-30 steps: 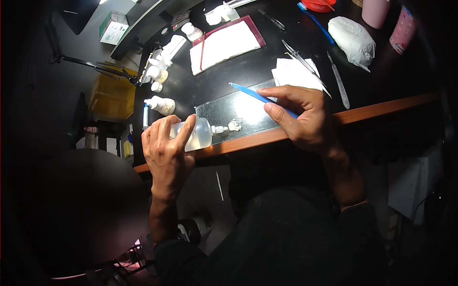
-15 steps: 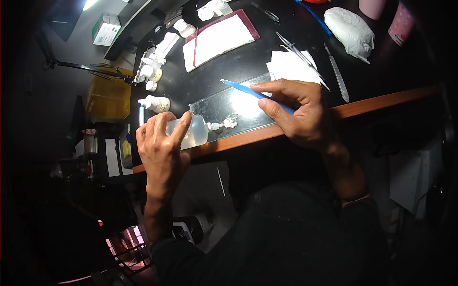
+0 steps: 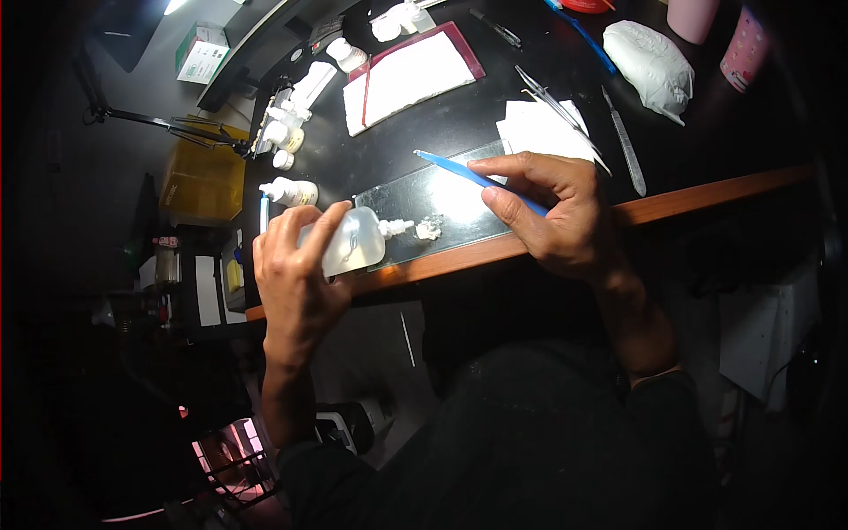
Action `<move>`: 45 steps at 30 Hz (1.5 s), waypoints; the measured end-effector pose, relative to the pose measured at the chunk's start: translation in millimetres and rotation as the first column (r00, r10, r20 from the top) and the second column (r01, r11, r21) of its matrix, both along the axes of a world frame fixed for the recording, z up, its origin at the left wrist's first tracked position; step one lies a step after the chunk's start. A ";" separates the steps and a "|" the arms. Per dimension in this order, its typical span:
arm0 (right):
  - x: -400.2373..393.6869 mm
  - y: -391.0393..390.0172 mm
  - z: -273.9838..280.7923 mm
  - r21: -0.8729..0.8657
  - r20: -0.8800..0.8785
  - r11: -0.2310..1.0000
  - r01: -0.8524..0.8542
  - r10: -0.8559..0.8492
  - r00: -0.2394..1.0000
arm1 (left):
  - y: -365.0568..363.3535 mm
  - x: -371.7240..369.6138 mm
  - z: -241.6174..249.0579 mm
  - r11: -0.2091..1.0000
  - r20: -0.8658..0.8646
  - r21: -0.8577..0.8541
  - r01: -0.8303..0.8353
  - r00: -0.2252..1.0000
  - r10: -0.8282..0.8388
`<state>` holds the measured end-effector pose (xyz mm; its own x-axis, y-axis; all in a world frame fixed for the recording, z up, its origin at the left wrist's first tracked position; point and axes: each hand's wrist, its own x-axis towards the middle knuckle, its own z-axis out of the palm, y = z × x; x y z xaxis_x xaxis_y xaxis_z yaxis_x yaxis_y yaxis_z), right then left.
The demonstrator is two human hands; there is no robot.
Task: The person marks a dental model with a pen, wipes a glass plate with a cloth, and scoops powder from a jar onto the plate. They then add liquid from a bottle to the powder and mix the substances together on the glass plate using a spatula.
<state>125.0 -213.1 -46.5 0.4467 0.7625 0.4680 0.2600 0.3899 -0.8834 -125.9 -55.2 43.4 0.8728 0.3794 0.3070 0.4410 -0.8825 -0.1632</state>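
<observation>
Left hand (image 3: 296, 265) was wrapped around a clear plastic squeeze bottle (image 3: 352, 241), held tipped on its side at the near edge of the bench, its white nozzle (image 3: 395, 228) pointed at a small whitish lump of paste (image 3: 429, 229) lying on a glass mixing slab (image 3: 442, 208). Nozzle tip sat just beside the lump; contact could not be made out.

Right hand (image 3: 552, 212) pinched a slim blue spatula (image 3: 468, 176) between thumb and fingers, blade end raised over the slab.

Handling, as judged: the bottle looked light and soft-walled — it would give under the fingers, so the grip belongs around the middle of the body, gently, or liquid would spurt. The spatula looked thin, stiff and light, best held pen-fashion near the middle of the shaft. The slab looked hard, smooth, glossy and breakable; the paste soft and sticky.

Around them — a black benchtop (image 3: 459, 115) with a wooden front edge, folded white tissue (image 3: 541, 131), metal tweezers (image 3: 552, 104), a flat metal instrument (image 3: 624, 141), a white pad in a maroon cover (image 3: 411, 77), several small white bottles (image 3: 290, 132) and a crumpled white bag (image 3: 649, 60).
</observation>
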 end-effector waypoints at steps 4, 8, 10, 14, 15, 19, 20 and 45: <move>1.1 -1.0 -0.3 -0.027 0.010 1.000 0.008 -0.008 1.000 | 13.3 -6.2 7.0 0.919 0.240 -0.387 0.073 0.970 0.024; -0.4 -1.2 2.0 -0.013 0.025 0.999 0.033 -0.033 0.999 | 34.5 -22.4 -5.7 0.737 0.468 -0.652 0.177 0.859 0.207; 0.0 -2.5 4.2 -0.047 0.015 0.999 0.021 -0.021 1.000 | 43.7 -21.0 -10.1 0.667 0.598 -0.690 0.280 0.740 0.308; 1.4 -6.5 8.1 -0.130 0.017 0.991 -0.023 0.025 1.000 | 61.2 3.1 -23.3 0.628 0.734 -0.650 0.428 0.566 0.375; 0.2 -7.2 9.8 -0.161 0.016 0.986 -0.040 0.043 0.999 | 65.1 14.6 -29.2 0.656 0.770 -0.609 0.446 0.530 0.355; -2.1 -1.1 3.6 -0.116 0.112 0.992 -0.043 0.056 0.992 | 84.8 42.6 -51.9 0.724 0.736 -0.603 0.335 0.584 0.342; -1.6 -3.2 10.6 -0.203 0.093 0.977 -0.060 0.081 0.992 | 86.2 48.0 -57.9 0.744 0.729 -0.597 0.301 0.590 0.347; -57.7 -27.3 23.9 -0.251 0.657 0.944 0.215 0.003 0.754 | 3.7 2.7 -97.5 0.866 0.542 -0.486 0.119 0.818 0.191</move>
